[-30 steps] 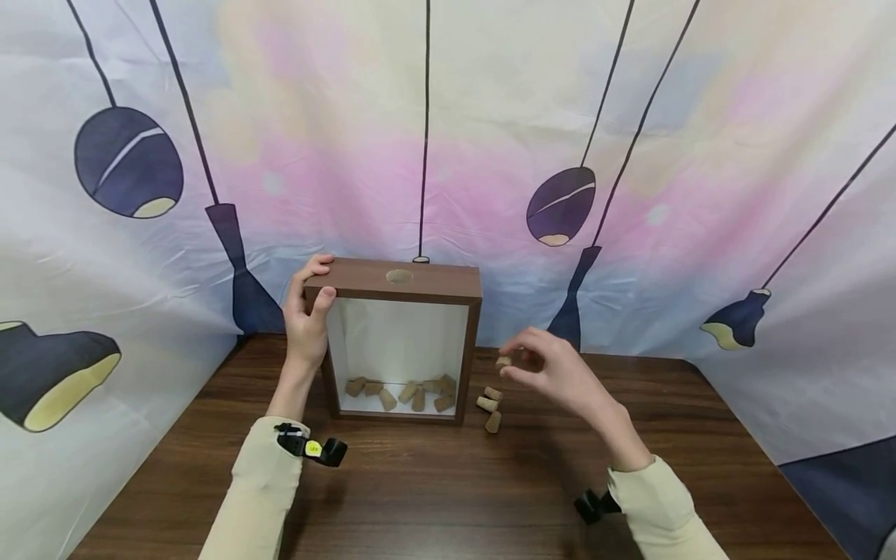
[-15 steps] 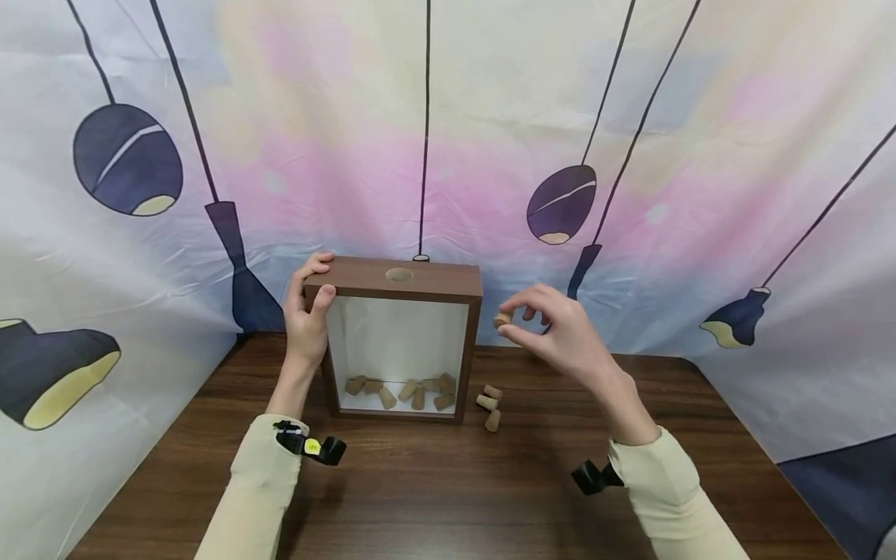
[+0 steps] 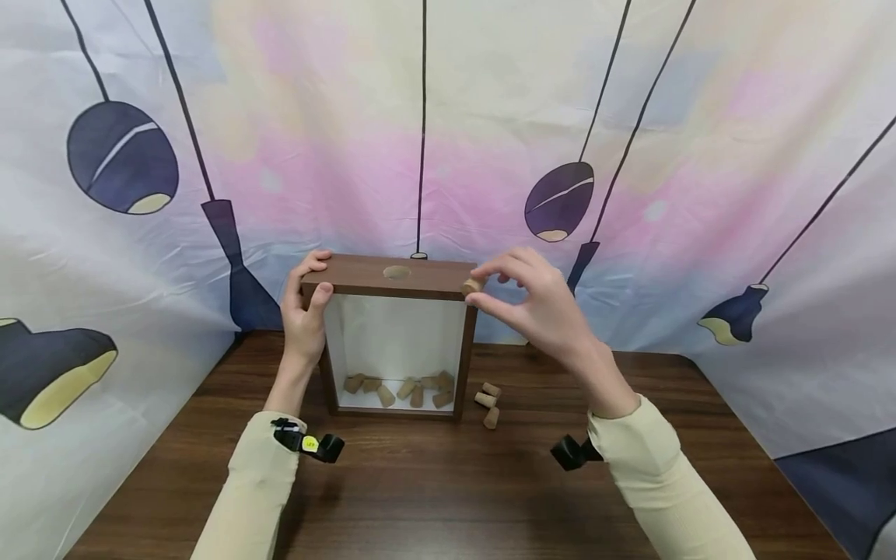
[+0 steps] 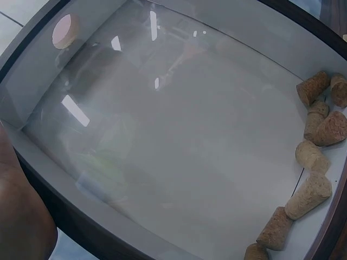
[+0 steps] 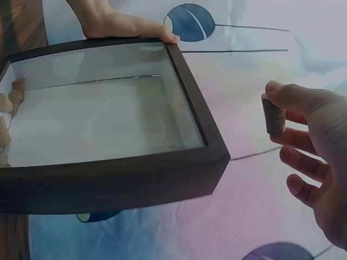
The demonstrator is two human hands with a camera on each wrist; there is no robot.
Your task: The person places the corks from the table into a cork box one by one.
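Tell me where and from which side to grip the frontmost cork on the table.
Pinch the cork across its long sides near the middle, probably best from above and right: in the head view those sides face roughly left and right, two other corks crowd behind it, and the box stands to its left.

- Bare left hand [image 3: 304, 330]: raised, gripping, thumb set apart from fingers.
- Bare right hand [image 3: 542, 303]: pointing left, thumb and fingertips pinching, remaining fingers loosely bent.
- Cream-sleeved left forearm [image 3: 248, 486], cream-sleeved right forearm [image 3: 665, 482]: extended forward, angled inward.
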